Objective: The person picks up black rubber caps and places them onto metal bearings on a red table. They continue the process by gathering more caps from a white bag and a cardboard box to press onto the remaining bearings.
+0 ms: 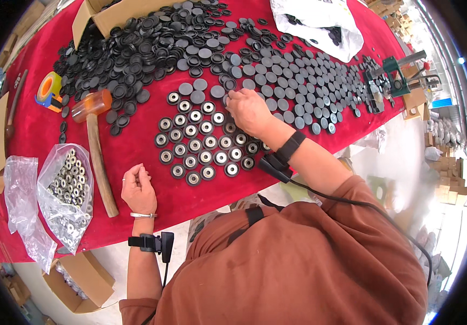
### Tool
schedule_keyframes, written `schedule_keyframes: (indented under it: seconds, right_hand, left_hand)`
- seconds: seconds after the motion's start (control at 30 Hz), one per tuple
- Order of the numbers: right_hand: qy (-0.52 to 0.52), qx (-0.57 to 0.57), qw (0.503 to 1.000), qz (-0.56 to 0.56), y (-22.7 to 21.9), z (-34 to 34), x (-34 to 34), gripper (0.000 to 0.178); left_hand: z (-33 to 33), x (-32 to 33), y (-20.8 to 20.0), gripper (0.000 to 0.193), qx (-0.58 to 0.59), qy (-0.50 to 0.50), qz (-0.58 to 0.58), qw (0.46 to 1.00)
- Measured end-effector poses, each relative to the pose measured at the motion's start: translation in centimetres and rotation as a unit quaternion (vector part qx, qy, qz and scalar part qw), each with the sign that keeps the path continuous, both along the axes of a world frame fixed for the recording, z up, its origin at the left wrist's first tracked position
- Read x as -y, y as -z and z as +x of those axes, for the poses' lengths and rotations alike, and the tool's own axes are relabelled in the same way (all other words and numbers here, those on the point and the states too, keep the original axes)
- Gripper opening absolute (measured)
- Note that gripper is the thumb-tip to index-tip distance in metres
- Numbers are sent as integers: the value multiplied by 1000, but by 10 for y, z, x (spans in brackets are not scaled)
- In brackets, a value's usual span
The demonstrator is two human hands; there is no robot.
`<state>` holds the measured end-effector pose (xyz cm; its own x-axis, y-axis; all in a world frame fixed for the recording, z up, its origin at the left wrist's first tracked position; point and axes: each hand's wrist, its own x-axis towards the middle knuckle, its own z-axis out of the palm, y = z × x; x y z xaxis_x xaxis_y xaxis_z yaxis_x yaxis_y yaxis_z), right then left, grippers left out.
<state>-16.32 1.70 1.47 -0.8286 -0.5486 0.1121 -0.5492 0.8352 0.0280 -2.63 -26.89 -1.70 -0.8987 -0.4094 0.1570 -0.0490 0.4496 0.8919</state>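
Observation:
My right hand (250,112) reaches over the far right corner of a group of metal bearings (194,144) set in black round caps. Its fingers are pinched together at the edge of the dark discs; whatever they grip is hidden beneath them. Several plain grey-black discs (197,97) lie just left of these fingers. My left hand (139,189) rests near the table's front edge, left of the bearings. Its fingers are curled in, and I cannot make out what, if anything, is inside. A clear bag of loose bearings (70,184) lies farther left.
A mallet (97,146) with an orange head lies left of the bearings, below a tape roll (49,91). Heaped black caps (136,51) cover the back of the red table (130,138). A green clamp-like tool (393,76) stands at the right; a white bag (320,24) lies behind.

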Motion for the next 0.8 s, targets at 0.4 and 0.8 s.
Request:
schedule_keyframes:
  seconds: [0.4,0.8]
  right_hand:
    - [-25,-112,991,71,6,16,-7,32]
    - [-48,126,980,149,-50,-76,18,10]
  left_hand:
    - [-12,-16,-7,6,-4,-29,-193,981]
    - [-8,-15,-8,5,16,-36,-199,979]
